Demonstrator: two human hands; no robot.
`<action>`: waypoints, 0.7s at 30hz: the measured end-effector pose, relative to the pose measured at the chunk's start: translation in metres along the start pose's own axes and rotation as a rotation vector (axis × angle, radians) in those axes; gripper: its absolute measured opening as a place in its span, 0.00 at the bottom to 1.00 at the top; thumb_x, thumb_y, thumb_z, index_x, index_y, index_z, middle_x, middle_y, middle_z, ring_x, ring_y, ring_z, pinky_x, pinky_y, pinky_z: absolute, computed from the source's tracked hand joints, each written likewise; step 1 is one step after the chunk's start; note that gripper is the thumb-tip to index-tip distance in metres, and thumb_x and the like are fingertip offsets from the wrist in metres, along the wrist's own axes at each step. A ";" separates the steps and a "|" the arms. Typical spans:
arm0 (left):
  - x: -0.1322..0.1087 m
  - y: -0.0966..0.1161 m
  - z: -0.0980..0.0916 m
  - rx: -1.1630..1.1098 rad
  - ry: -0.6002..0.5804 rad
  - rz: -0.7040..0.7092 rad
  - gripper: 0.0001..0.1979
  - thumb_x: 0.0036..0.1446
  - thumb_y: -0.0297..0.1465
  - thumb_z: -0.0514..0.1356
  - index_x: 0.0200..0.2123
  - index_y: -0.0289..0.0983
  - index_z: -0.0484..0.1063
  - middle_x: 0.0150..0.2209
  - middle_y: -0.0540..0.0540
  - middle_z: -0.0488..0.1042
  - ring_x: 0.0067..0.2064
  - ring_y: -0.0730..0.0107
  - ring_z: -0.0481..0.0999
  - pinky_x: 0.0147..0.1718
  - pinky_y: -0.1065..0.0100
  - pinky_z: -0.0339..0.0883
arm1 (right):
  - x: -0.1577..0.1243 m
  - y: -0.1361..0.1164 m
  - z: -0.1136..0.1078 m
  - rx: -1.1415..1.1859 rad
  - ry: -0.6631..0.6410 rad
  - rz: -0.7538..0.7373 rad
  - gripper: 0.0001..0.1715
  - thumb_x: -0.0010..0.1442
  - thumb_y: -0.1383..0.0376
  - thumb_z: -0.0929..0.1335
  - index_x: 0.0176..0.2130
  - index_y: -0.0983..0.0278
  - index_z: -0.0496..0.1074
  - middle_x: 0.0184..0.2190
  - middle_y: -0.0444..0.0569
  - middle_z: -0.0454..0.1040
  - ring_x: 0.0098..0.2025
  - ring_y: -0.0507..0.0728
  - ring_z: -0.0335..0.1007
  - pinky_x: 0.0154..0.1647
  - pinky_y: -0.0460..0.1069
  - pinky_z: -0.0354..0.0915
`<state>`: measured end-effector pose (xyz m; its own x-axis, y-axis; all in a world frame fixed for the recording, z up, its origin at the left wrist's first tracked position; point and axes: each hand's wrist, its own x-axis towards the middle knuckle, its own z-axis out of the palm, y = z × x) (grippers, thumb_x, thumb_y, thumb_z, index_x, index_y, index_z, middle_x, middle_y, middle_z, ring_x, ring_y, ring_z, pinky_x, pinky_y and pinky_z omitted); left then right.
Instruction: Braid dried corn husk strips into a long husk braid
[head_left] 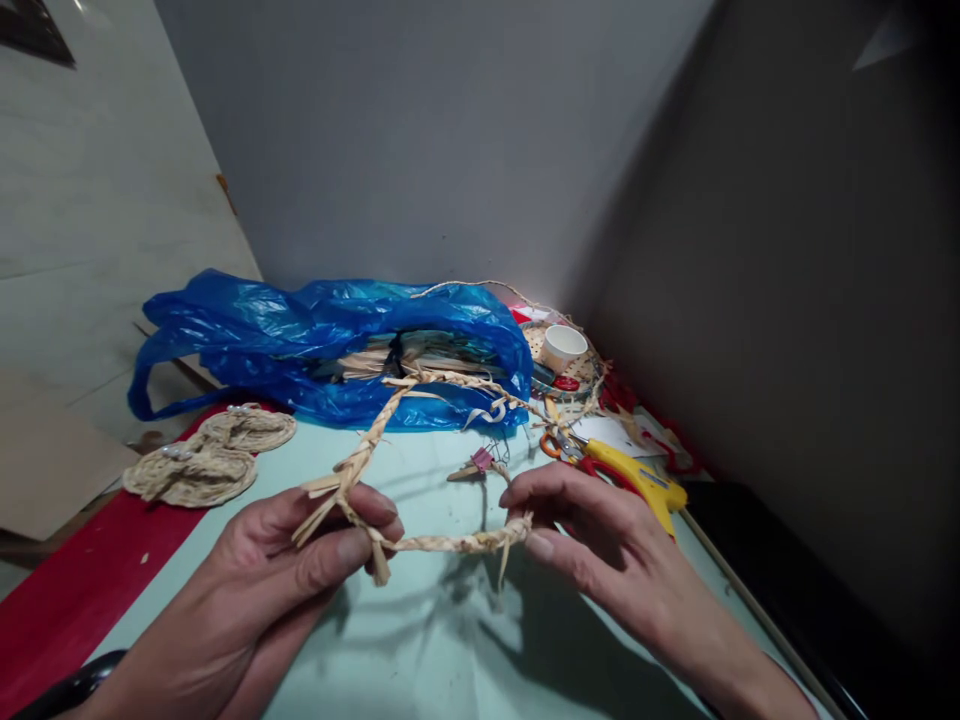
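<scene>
A pale straw braid (pixel 450 543) with loose ends sticking out hangs between my hands above the table. My left hand (pixel 300 570) pinches it near a bend, where frayed strips poke out. From there the braid runs up and away, then curves right toward the clutter. My right hand (pixel 600 540) holds the other stretch between thumb and fingertips. A pink binder clip (pixel 482 459) sits just beyond the right fingertips, beside a curved piece of the braid; whether it grips that piece I cannot tell.
Behind lies a blue plastic bag (pixel 247 330) with straw bundles (pixel 442 352) inside. Two woven straw soles (pixel 191 478) rest at left on red cloth (pixel 90 580). At right are a yellow glue gun (pixel 626 470), orange-handled scissors (pixel 551 443) and a white cup (pixel 564 347).
</scene>
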<state>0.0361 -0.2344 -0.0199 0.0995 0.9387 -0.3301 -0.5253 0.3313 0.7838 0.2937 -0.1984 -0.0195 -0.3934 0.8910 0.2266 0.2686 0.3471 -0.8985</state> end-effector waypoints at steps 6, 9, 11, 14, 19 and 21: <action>-0.002 0.000 0.006 0.025 0.046 0.019 0.12 0.40 0.30 0.77 0.28 0.43 0.79 0.27 0.53 0.76 0.31 0.68 0.78 0.30 0.72 0.76 | -0.002 -0.011 0.004 -0.066 -0.030 -0.178 0.02 0.63 0.65 0.73 0.38 0.59 0.80 0.36 0.45 0.78 0.40 0.53 0.74 0.43 0.46 0.68; -0.002 -0.001 0.009 0.028 0.050 0.016 0.12 0.40 0.29 0.77 0.27 0.42 0.79 0.27 0.53 0.76 0.29 0.70 0.77 0.28 0.74 0.75 | -0.003 -0.015 0.006 -0.127 -0.032 -0.212 0.03 0.61 0.68 0.73 0.38 0.60 0.79 0.38 0.44 0.77 0.42 0.52 0.74 0.44 0.45 0.68; 0.000 -0.001 0.010 0.018 0.070 0.016 0.13 0.39 0.29 0.78 0.28 0.42 0.79 0.27 0.54 0.76 0.29 0.71 0.77 0.29 0.75 0.75 | -0.004 -0.016 0.008 -0.146 -0.051 -0.217 0.04 0.61 0.68 0.73 0.39 0.60 0.78 0.38 0.44 0.77 0.42 0.52 0.73 0.44 0.45 0.68; 0.002 -0.001 0.009 0.029 0.062 0.017 0.13 0.39 0.30 0.78 0.28 0.42 0.79 0.26 0.53 0.76 0.29 0.71 0.77 0.29 0.75 0.75 | -0.006 -0.015 0.011 -0.161 -0.082 -0.211 0.04 0.64 0.68 0.71 0.40 0.60 0.76 0.39 0.45 0.76 0.43 0.52 0.73 0.45 0.46 0.68; 0.000 -0.002 0.008 0.045 0.041 -0.029 0.12 0.40 0.31 0.78 0.27 0.41 0.78 0.26 0.53 0.75 0.26 0.74 0.73 0.27 0.75 0.73 | -0.007 -0.011 0.016 -0.187 -0.093 -0.245 0.06 0.65 0.72 0.69 0.40 0.62 0.74 0.38 0.46 0.75 0.42 0.52 0.72 0.45 0.47 0.67; 0.000 -0.003 0.008 0.056 0.060 -0.054 0.14 0.40 0.33 0.78 0.28 0.41 0.78 0.26 0.52 0.74 0.26 0.73 0.73 0.26 0.74 0.74 | -0.006 -0.008 0.017 -0.191 -0.089 -0.266 0.05 0.66 0.72 0.68 0.41 0.63 0.74 0.38 0.47 0.75 0.42 0.53 0.71 0.45 0.47 0.67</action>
<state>0.0442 -0.2345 -0.0183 0.0747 0.9124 -0.4025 -0.4727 0.3878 0.7913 0.2788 -0.2119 -0.0202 -0.5447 0.7358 0.4024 0.3032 0.6202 -0.7235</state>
